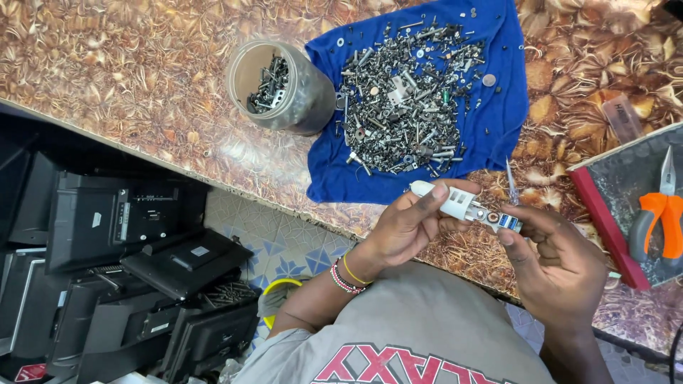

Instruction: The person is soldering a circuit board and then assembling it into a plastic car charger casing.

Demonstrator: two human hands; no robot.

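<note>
So, quick rundown of what you've got going on the bench:

Left hand: your left hand point(409, 220) is wrapped around the white end of a small white adapter-like device point(462, 206), thumb lying along the top, fingers curled under it. Beaded and yellow wristbands point(346, 276) sit on that wrist.

Right hand: your right hand point(558, 263) is pinching the other end of the device, where the metal port bits with blue insides show. That same hand has a thin metal tool point(511, 181) sticking up between the fingers, maybe tweezers or a tiny driver, can't tell which.

Device spot: it's held up in the air between both hands, just over the near edge of the patterned countertop point(142, 71), right below the cloth.

Cloth: a blue cloth point(498, 121) is spread on the counter with a big heap of screws and small metal parts point(405, 99) on it.

Jar: a clear plastic jar point(281, 87) lies on its side touching the cloth's left edge, some screws inside.

Pliers: orange-handled pliers point(663, 213) rest on a red-edged tray point(605, 220) off to your right.

Floor side: black monitors or TVs point(121, 270) are stacked under the counter on your left.
</note>
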